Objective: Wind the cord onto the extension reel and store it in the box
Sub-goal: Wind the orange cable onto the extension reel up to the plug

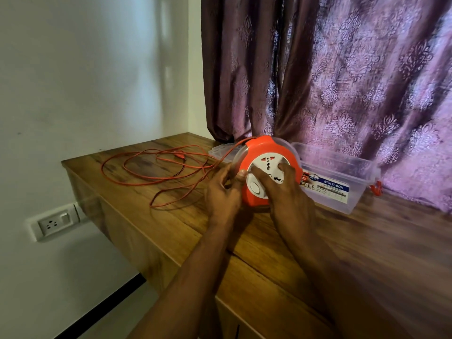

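Standing tilted on the wooden countertop [281, 265], one orange extension reel [265, 171] faces the camera with its white socket plate, just in front of the box. Two hands on it. Right hand [285, 189] lies across the white face, fingers spread and fairly straight, pressing the plate; thumb side reaches toward the reel's left edge. Left hand [223, 192] sits at the reel's left rim, fingers curled; it looks like it pinches the orange cord [156, 168] where it leaves the reel, though motion blur makes the exact grip hard to confirm. One cord, mostly unwound, lying in several loose loops on the countertop to the left of the reel, with one orange plug [180, 155] among the loops. One clear plastic box [342, 182] behind and right of the reel, open, blue-and-white label on its front, one orange latch [376, 188] visible at its right end. One clear lid [220, 150] flat on the countertop behind the reel's left side, partly hidden. One wall socket [57, 222] with a switch on the white wall below the counter's left end. Purple patterned curtain [342, 69] hangs behind the box.
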Demonstrator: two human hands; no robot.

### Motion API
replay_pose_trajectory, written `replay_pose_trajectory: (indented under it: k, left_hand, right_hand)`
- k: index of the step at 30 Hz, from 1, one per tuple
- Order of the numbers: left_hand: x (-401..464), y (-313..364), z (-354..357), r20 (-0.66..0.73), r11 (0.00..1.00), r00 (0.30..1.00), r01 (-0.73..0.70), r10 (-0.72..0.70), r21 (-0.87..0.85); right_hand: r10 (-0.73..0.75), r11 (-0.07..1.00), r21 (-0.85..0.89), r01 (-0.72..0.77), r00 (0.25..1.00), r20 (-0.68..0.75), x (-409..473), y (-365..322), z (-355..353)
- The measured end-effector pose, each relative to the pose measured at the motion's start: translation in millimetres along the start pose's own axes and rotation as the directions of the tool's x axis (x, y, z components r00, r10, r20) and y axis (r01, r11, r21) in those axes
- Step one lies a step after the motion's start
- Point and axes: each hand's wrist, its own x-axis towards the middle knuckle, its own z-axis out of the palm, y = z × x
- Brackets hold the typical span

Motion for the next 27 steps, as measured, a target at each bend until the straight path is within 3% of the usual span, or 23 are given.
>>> replay_pose_trajectory:
  k: [4,11,17,27]
  left_hand:
    - [-3,2,1,0.026,0.999,0.999,-0.032,0.032,-0.006]
    - [-7,3,4,0.075,0.996,0.994,-0.083,0.081,0.031]
    - [-8,6,2,0.079,0.998,0.994,-0.07,0.07,-0.006]
    - [-11,8,3,0.137,0.999,0.99,-0.044,0.041,0.021]
  right_hand:
    - [0.127,0.99,0.074,-0.12,0.988,-0.087,1,-2,-2]
    - [0.367,0.904,0.278,-0.325,0.924,-0.11,3,-1,5]
    - [0.374,0.904,0.241,-0.354,0.926,-0.044,0,-7,9]
    - [0.505,0.737,0.554,-0.387,0.86,-0.071,3,-6,1]
